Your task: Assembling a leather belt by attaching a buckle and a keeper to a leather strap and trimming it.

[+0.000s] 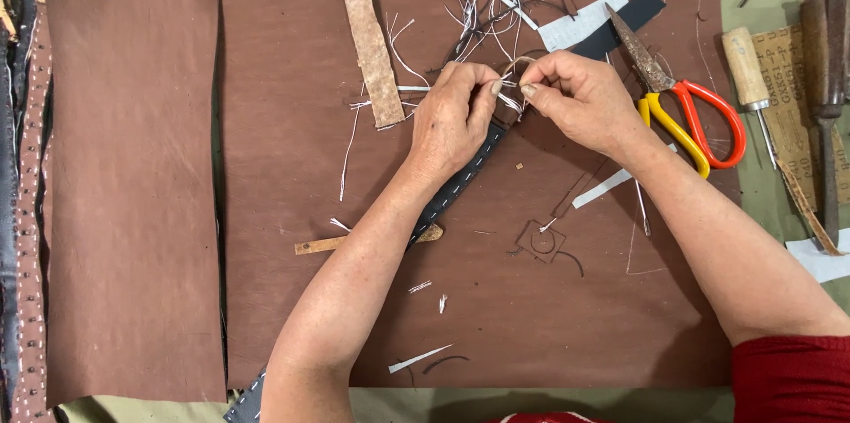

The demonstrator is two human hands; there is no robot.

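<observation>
Strap (pixel 460 179), dark with white stitching, runs diagonally from lower left up to upper right, its top end right at my fingertips. My left hand (pixel 456 117) pinches the strap end; my right hand (pixel 580 100) pinches a pale thread loop (pixel 516 64) just above it. Scissors (pixel 682 108) sit close right, scraps crowd above; the brown leather sheet (pixel 292 210) left is open.

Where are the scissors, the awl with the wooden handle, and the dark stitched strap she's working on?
Orange-and-yellow-handled scissors (pixel 682 113), head view, handle junction.
Pale wooden-handled awl (pixel 745 69), head view, handle middle.
Dark stitched leather strap (pixel 456 186), head view, below left hand (pixel 456 117).
</observation>
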